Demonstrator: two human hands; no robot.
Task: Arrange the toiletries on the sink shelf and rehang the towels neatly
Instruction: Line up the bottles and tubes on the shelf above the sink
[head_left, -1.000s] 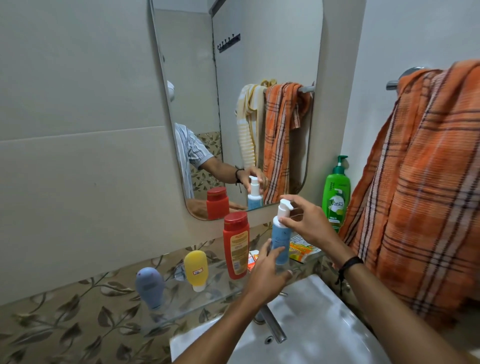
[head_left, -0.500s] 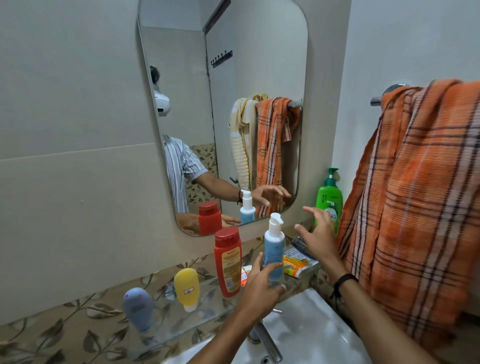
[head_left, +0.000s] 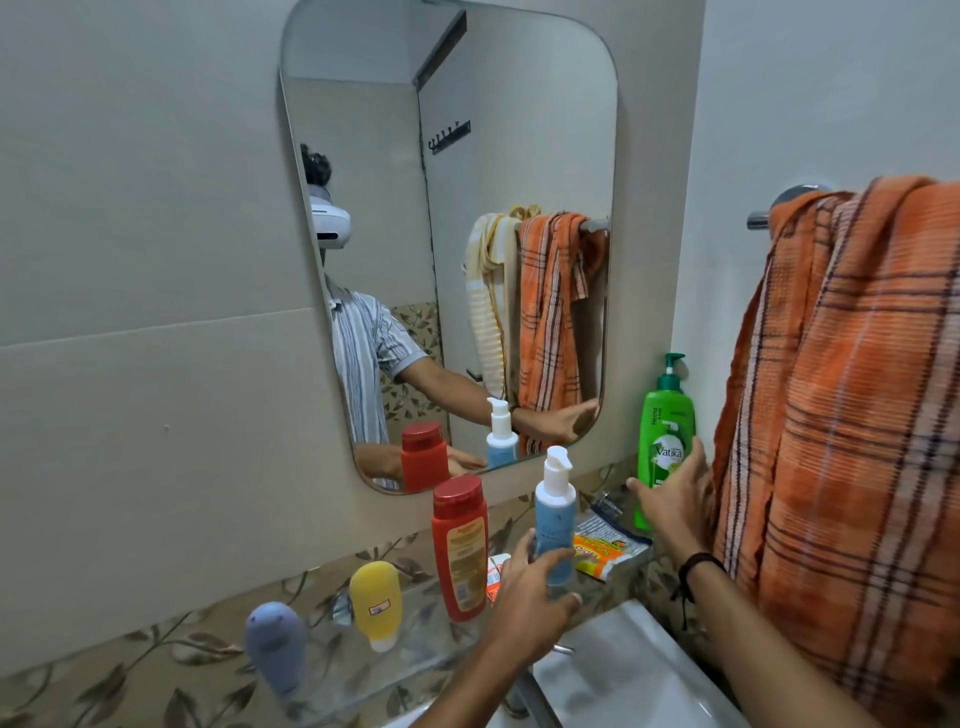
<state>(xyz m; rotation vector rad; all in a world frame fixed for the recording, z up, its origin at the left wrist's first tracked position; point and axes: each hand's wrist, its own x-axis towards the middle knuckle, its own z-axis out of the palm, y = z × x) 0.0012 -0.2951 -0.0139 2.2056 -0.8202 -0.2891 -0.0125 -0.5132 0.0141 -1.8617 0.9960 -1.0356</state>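
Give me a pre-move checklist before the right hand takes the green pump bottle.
1. Right hand open around the green Vatika pump bottle: ok, fingers spread, not closed.
2. Green bottle upright: ok.
3. Left hand grip on the blue pump bottle: cannot tell, fingers near its base.
4. Blue bottle upright beside the red bottle: ok.
5. Orange sachet out of the path: not ok, lies below the right hand.
6. Orange plaid towel clear of the right arm: not ok, hangs against it.

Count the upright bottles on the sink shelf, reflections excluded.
5: blue-grey tube far left, yellow tube next, red bottle, blue pump bottle at the left hand, green pump bottle at the right hand. Hands may hide more.
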